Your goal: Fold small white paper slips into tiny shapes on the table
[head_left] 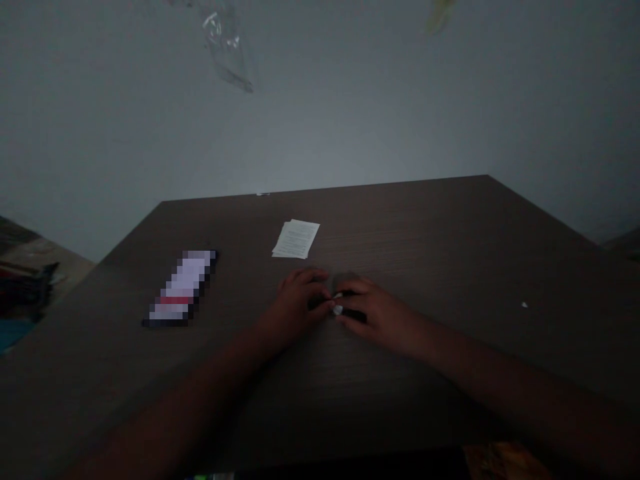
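Both my hands rest on a dark wooden table [450, 240], meeting at its middle. My left hand [297, 300] has its fingers curled and pinched toward a small white object [337, 309]. My right hand [373, 310] is also pinched on that same small white object, with something dark under its fingers. The scene is dim, so I cannot make out what the object is. A folded white paper sheet [296, 239] lies just beyond my hands.
A flat rectangular item, blurred out [181, 288], lies on the table to the left. A tiny white scrap [524, 305] sits at the right. A clear plastic bag [227, 47] hangs on the grey wall behind. Clutter [25, 287] lies beyond the left edge.
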`<state>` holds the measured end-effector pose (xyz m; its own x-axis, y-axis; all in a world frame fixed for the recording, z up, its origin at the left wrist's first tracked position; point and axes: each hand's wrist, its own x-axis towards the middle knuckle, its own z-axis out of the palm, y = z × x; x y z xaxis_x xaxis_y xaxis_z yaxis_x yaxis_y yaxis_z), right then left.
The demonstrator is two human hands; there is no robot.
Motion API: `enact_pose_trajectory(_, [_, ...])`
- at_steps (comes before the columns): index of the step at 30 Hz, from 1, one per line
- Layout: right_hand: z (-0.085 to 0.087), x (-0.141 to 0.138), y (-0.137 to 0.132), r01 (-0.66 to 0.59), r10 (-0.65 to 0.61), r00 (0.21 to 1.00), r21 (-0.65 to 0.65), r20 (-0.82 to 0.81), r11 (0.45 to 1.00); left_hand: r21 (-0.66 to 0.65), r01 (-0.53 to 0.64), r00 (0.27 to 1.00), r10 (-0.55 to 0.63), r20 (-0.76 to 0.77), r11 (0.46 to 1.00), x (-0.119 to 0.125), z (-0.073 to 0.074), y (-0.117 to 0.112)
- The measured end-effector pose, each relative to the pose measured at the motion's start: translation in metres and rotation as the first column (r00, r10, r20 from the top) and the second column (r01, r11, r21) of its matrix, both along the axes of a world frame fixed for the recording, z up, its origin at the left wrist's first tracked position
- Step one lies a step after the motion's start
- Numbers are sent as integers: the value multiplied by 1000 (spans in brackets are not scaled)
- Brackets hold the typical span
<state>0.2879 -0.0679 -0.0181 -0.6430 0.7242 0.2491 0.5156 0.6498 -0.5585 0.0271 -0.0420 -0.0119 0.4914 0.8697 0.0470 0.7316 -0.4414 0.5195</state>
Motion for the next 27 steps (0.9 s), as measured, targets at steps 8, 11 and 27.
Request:
enact_pose_trajectory(8, [-2,4,2,225,-229,970,58,86,973,-5,8,1000,-8,-30,1000,2,1,2])
enact_pose_trajectory(11, [-1,5,4,211,-212,973,18,94,977,-5,36,999,-36,-40,999,1,1,2])
enact_pose_trajectory(27, [6,0,7,239,-270,961,-298,-66,924,52,150,986,-153,60,987,-4,0,2])
